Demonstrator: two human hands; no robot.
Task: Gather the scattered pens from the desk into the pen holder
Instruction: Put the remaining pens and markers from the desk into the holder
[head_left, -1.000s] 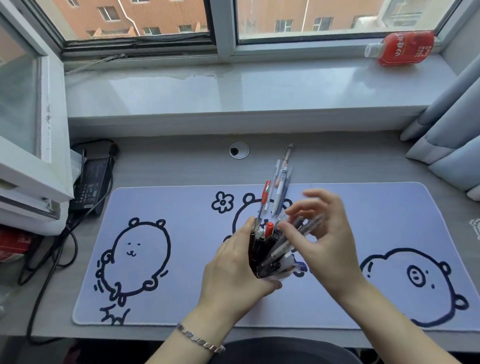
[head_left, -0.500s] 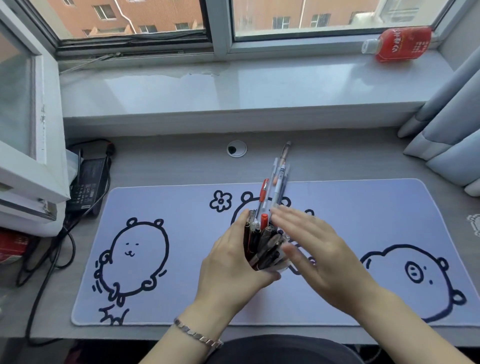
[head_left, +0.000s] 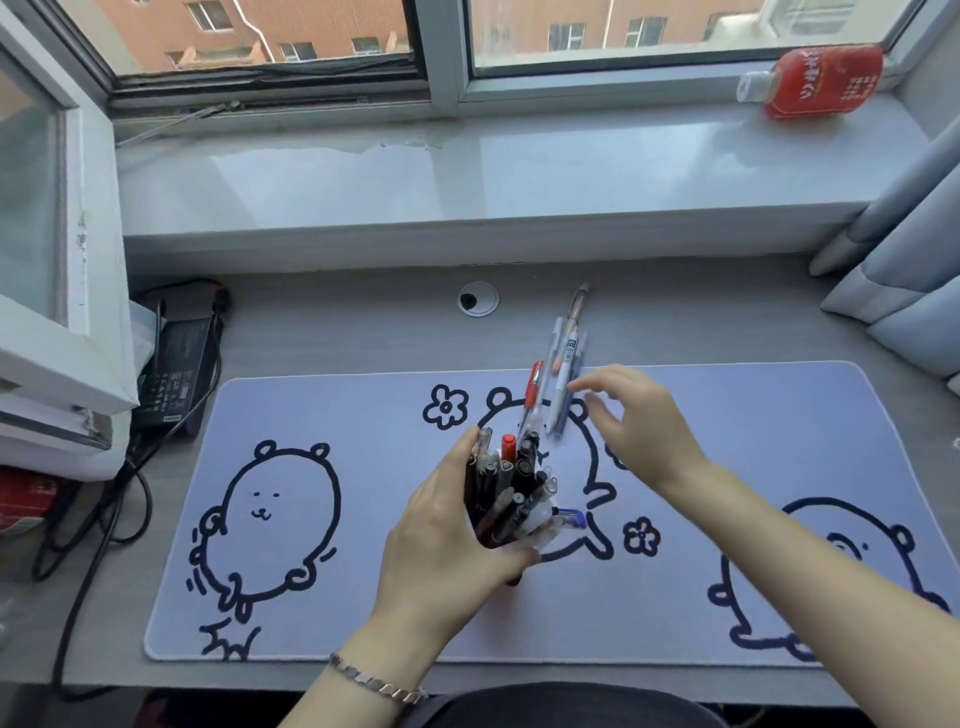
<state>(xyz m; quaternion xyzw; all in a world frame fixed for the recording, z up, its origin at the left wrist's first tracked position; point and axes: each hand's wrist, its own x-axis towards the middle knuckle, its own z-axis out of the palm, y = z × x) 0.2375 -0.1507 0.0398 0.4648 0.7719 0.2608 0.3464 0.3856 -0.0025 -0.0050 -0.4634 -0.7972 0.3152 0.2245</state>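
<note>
My left hand (head_left: 447, 540) is wrapped around a clear pen holder (head_left: 540, 525) standing on the lilac desk mat (head_left: 363, 426). The holder is packed with several dark pens (head_left: 511, 493), among them one with a red cap. Just beyond it, several pens (head_left: 566, 358) lie close together across the mat's far edge, including a red-and-clear one and a white-blue one. My right hand (head_left: 634, 421) hovers with spread fingers over the near ends of those loose pens, holding nothing.
A black power brick (head_left: 179, 369) with cables sits at the desk's left, beside an open window sash (head_left: 52, 312). A cable grommet (head_left: 478, 299) is behind the mat. A red bottle (head_left: 821, 80) lies on the windowsill. Curtains (head_left: 904, 270) hang at right.
My right hand let go of the pens it was pushing into the holder, then moved away and up toward the loose pens at the mat's far edge. The left hand kept its grip.
</note>
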